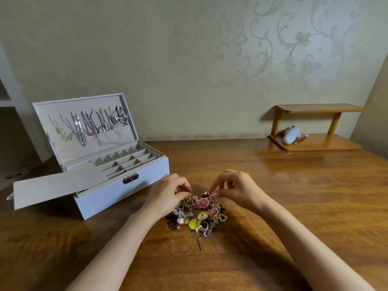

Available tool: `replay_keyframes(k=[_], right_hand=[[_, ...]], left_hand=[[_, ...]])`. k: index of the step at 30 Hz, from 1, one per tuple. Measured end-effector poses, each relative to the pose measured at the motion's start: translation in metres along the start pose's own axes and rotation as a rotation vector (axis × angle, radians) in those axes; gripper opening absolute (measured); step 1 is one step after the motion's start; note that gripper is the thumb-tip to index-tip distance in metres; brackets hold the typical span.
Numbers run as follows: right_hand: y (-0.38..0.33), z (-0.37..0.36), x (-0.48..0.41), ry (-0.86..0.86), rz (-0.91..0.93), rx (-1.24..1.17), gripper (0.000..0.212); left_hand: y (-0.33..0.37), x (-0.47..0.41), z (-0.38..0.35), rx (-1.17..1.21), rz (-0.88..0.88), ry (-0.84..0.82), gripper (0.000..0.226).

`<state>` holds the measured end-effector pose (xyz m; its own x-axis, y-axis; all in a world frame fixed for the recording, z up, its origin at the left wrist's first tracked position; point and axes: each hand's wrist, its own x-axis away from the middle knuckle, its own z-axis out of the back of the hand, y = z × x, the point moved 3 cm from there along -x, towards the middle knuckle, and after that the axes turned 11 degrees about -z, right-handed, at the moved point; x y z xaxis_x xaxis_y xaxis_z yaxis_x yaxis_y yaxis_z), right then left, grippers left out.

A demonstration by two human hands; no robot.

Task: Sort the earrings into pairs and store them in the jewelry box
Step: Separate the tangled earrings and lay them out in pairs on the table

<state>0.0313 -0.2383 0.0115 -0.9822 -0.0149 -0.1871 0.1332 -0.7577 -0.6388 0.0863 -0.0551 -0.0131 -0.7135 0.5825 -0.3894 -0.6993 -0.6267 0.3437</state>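
A heap of mixed earrings (199, 213) lies on the wooden table in front of me: pink ovals, gold discs, a yellow round one, beaded pieces. My left hand (170, 191) is at the heap's far left edge, fingers curled, fingertips in the earrings. My right hand (235, 187) is at the far right edge, thumb and forefinger pinching a small dark earring (206, 194). The white jewelry box (117, 185) stands open to the left, with several bare compartments in its tray.
Necklaces (90, 124) hang inside the box lid. The box's lower drawer (56, 186) juts out toward the left. A small wooden two-tier shelf (315, 127) at the back right holds a white object (291, 134). A patterned wall runs behind the table.
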Motion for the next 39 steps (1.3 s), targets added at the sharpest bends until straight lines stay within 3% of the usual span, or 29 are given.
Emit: replay_keyframes(k=[5, 9, 14, 20, 27, 33, 39], right_hand=[[0.003, -0.002, 0.0, -0.151, -0.014, 0.055, 0.009], [0.005, -0.01, 0.001, -0.205, -0.052, 0.187, 0.025], [0.005, -0.016, 0.001, -0.215, -0.06, 0.327, 0.035], [0.002, -0.017, 0.003, -0.242, -0.04, 0.279, 0.029], [-0.002, -0.018, 0.005, -0.28, -0.019, 0.18, 0.023], [-0.001, -0.018, 0.004, -0.258, 0.003, 0.159, 0.02], [0.002, -0.018, 0.002, -0.218, 0.016, 0.116, 0.025]], left_hand=[[0.005, 0.001, -0.003, -0.011, -0.081, -0.036, 0.019], [0.015, 0.0, -0.012, -0.021, -0.148, -0.091, 0.031], [0.018, -0.001, -0.018, -0.061, -0.191, -0.161, 0.033], [0.024, -0.002, -0.016, -0.121, -0.265, -0.113, 0.025], [0.028, -0.004, -0.009, -0.063, -0.227, -0.13, 0.009], [0.022, -0.004, -0.006, 0.085, -0.088, -0.146, 0.014], [0.02, -0.002, -0.005, 0.232, -0.067, -0.15, 0.014]])
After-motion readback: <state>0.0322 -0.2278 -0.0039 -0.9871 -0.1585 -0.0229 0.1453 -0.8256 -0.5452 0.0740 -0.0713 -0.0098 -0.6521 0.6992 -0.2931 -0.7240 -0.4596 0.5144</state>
